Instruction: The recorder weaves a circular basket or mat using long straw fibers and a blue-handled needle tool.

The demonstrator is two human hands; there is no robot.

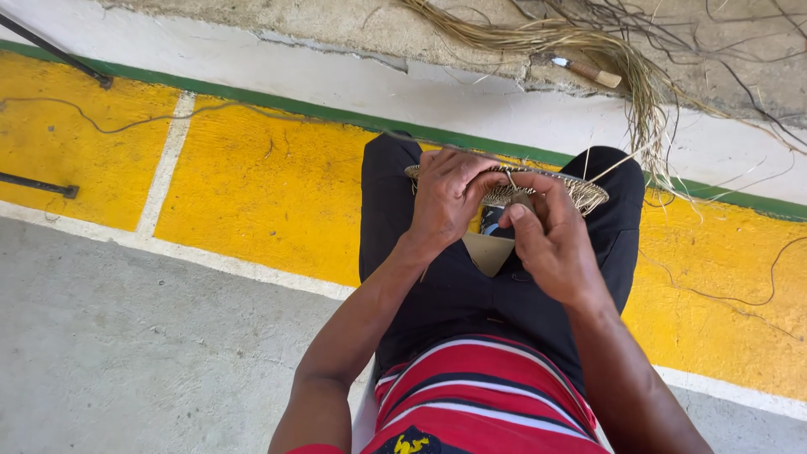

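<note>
Basket disc (580,192), flat and half woven, is pinched at its rim by 2 hands over the lap: left hand (445,202) clamped on top, right hand (551,244) gripping below, probably so strands stay tight.

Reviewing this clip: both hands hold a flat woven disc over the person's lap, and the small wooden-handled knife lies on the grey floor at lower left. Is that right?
Not quite. Both hands, left hand and right hand, do hold the woven disc over the lap, but the head view shows the wooden-handled knife at the top, on the concrete ledge among loose fibres.
</note>
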